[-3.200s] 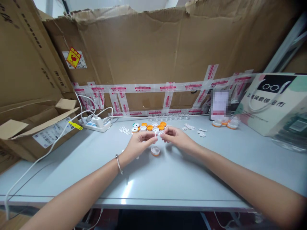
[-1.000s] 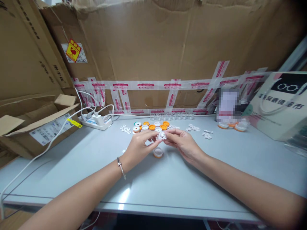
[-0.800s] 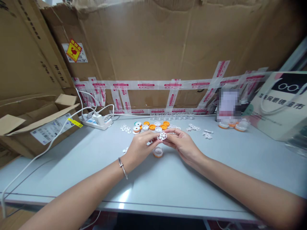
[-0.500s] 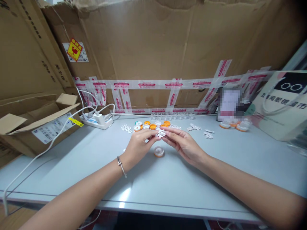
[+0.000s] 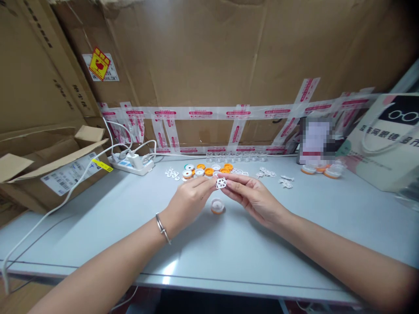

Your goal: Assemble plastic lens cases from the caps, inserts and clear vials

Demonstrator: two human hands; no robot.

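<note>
Between my two hands is a small white plastic piece with cut-out holes (image 5: 221,183), held up above the table. My left hand (image 5: 193,196) pinches its left side with thumb and fingers. On the other side, my right hand (image 5: 250,194) grips its right edge between thumb and forefinger, the other fingers curled loosely below. Just beneath my hands, a clear round case with an orange base (image 5: 218,206) stands on the grey table (image 5: 203,257). White and orange round caps (image 5: 209,172) lie beyond my fingertips, some partly hidden.
Clear round cups (image 5: 235,157) line the back. White cut-out pieces (image 5: 266,172) lie right of the caps, small white discs (image 5: 172,174) left. Orange-based cases (image 5: 322,169) stand near a paper bag (image 5: 382,144). An open carton (image 5: 52,170) and a power strip (image 5: 134,165) are at left.
The white piece has turned so its holed face shows more squarely. My left fingers have closed in around its left side, and the thumb is less visible. The view has shifted slightly.
</note>
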